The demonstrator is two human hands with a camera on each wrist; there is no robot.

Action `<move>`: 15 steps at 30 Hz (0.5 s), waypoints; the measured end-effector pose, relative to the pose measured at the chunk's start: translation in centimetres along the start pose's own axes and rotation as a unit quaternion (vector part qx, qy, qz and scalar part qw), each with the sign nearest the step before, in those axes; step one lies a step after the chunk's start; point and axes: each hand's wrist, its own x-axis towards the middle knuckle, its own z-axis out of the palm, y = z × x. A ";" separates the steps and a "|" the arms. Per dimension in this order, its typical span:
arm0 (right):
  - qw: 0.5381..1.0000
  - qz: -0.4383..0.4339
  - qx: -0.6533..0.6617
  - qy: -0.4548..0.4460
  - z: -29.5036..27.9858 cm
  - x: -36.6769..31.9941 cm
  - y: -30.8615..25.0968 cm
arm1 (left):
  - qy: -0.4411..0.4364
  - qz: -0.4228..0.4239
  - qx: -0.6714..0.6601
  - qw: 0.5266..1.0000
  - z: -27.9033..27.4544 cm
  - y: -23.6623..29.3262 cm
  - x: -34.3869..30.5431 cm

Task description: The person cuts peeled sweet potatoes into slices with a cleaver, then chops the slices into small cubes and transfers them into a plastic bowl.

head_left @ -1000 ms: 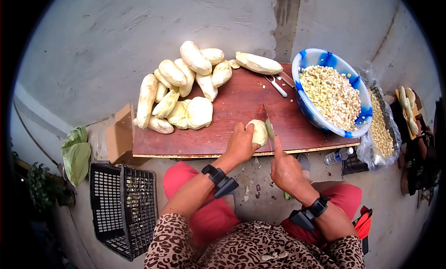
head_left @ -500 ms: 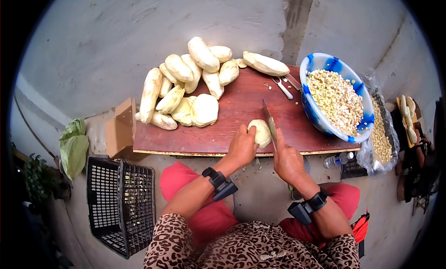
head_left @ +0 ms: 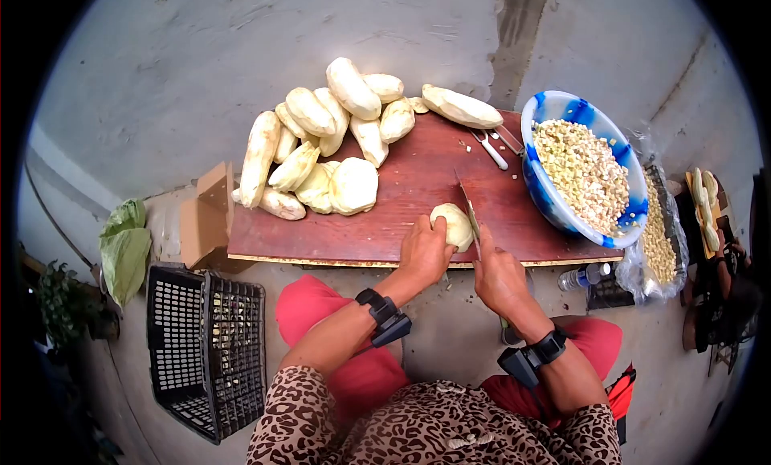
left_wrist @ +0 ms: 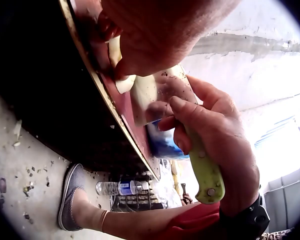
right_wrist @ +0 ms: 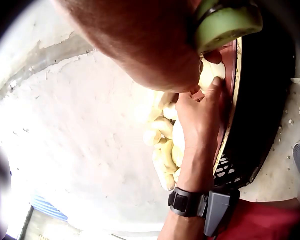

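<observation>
On the red-brown board, near its front edge, sits a pale piece of peeled eggplant. My left hand grips it from the left, fingers over its far side and thumb near the front. In my right hand is a kitchen knife, its broad blade upright along the right end of the piece. The knife's green handle shows in the left wrist view, the right thumb and fingers around its blade end. A heap of whole peeled eggplants and some flat slices lie farther back on the left.
A blue-and-white bowl of diced pieces stands at the board's right end, with a peeler beside it. Behind the board rises a grey wall. A black crate stands on the floor at left; a water bottle is below right.
The head view has shifted slightly. The right index finger, stretched forward beside the blade earlier, is now drawn back and bent. The knife stays at the piece's right end; the left hand keeps its grip.
</observation>
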 end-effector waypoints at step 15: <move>0.999 -0.049 0.000 -0.001 -0.3 0.3 0.5 | -0.069 -0.021 0.017 0.997 -1.4 -0.2 -0.3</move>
